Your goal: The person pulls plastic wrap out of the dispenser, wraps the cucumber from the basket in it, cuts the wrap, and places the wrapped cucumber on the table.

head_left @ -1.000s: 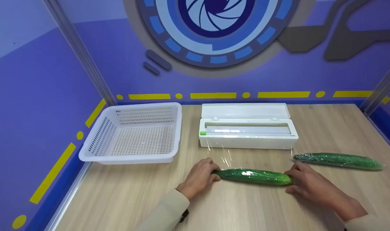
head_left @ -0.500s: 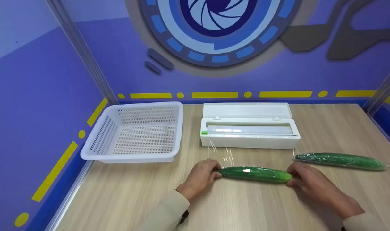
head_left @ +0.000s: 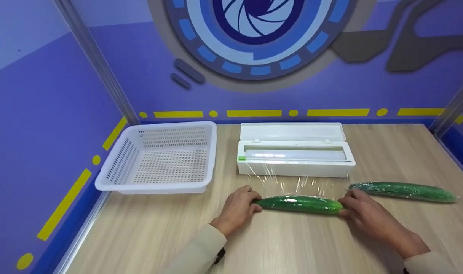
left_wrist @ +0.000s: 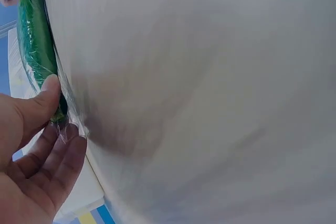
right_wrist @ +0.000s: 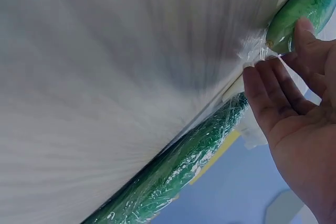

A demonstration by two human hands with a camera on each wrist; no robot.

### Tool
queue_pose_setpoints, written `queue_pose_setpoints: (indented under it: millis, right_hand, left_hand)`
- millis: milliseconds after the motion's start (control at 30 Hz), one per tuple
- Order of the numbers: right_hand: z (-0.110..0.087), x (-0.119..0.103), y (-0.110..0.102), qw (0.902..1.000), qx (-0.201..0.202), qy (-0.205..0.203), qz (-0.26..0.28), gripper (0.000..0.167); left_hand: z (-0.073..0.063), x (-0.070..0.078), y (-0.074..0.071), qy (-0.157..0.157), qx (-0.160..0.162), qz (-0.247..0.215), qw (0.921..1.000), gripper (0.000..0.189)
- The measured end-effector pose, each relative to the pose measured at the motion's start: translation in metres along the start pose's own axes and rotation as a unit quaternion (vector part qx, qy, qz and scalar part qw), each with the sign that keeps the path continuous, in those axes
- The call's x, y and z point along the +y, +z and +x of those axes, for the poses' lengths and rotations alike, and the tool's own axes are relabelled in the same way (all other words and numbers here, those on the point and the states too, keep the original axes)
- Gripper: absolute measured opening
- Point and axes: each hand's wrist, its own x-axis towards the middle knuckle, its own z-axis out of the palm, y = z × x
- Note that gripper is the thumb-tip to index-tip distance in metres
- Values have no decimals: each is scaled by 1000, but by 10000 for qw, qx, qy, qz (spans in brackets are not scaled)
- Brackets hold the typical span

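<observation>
A green cucumber with clear film over it lies crosswise on the table between my hands. My left hand grips its dark left end, the thumb on top in the left wrist view. At the paler right end my right hand holds on with thumb and fingers; a tuft of loose film sticks out past that tip in the right wrist view. Creased cling film stretches from the cucumber back to a white dispenser box, whose lid is raised over the film roll.
Another film-wrapped cucumber lies to the right, just beyond my right hand. A white perforated basket stands at the back left. Printed blue panels close off the table's back and sides.
The cucumber has shifted slightly away from me, towards the dispenser box, with both hands still on its ends. More bright creases show in the film between cucumber and box.
</observation>
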Motion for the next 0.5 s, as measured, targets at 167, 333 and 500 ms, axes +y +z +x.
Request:
queue_pose_setpoints:
  millis: [167, 333, 500]
  right_hand:
    - [1, -3, -2, 9988, -331, 333, 129, 32]
    - [3, -7, -7, 9922, -658, 963, 437, 40]
    - [2, -4, -5, 9968, -219, 630, 448, 39]
  left_hand:
    - [2, 1, -1, 30, -30, -144, 9999, 18]
    - [2, 1, 0, 27, 13, -331, 9994, 23]
    - [2, -1, 1, 34, 103, -476, 9988, 20]
